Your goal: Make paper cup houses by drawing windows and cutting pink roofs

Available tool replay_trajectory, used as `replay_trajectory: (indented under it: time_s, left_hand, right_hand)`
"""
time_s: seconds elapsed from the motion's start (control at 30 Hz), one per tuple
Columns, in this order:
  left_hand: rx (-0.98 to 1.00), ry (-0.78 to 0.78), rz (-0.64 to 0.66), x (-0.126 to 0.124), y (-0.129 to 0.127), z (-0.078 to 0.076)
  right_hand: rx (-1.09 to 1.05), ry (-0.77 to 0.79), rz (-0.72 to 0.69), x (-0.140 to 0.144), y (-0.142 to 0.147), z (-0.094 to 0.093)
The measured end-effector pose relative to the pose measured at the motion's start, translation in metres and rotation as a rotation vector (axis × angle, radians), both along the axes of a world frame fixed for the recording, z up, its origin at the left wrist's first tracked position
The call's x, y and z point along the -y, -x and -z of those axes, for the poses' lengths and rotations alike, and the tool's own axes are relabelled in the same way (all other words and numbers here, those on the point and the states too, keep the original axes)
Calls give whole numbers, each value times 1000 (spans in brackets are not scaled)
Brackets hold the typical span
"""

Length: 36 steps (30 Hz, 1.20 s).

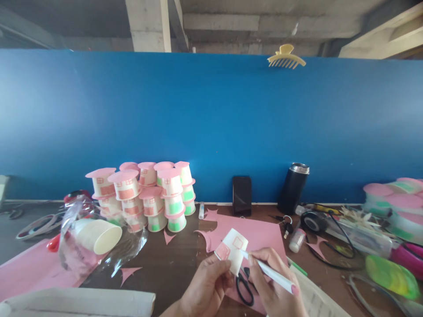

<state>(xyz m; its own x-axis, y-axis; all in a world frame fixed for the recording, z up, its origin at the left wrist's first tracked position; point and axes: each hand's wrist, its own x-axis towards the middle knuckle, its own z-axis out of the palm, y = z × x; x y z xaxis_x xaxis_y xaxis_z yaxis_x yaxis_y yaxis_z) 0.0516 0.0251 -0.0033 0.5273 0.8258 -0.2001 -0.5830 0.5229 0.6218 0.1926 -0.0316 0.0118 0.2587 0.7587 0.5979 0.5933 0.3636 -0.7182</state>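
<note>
My left hand (211, 279) is closed on a white paper cup (235, 259), tilted on its side near the front of the table. Pink marker drawings show on the cup: a filled shape and an outlined square. In my right hand (272, 275) is a white marker (276, 276) with a pink end, its tip at the cup's side close to the square. Black-handled scissors (245, 291) lie just below the cup on a sheet of pink paper (257, 230). My palms and some fingertips are hidden.
Stacked decorated cups with pink paper tops (152, 196) stand at left, beside plain cups in a clear bag (107, 237). A phone (242, 196) and a black bottle (293, 188) stand by the blue partition (211, 119). Cables, a glue bottle (297, 240) and more cups (406, 207) crowd the right.
</note>
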Motion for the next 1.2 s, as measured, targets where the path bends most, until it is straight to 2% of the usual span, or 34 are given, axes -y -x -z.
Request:
replay_trajectory:
  time_s: [0.53, 0.7, 0.87, 1.2]
  left_hand:
    - [18, 13, -21, -1, 1, 5]
    - [27, 25, -24, -3, 1, 4]
    - [28, 38, -28, -2, 0, 2]
    - [-10, -17, -13, 0, -2, -2]
  right_hand:
    - [56, -8, -21, -2, -4, 3]
    - [-1, 1, -3, -1, -1, 2]
    - [-22, -67, 36, 1, -2, 0]
    - [-71, -9, 16, -2, -9, 5]
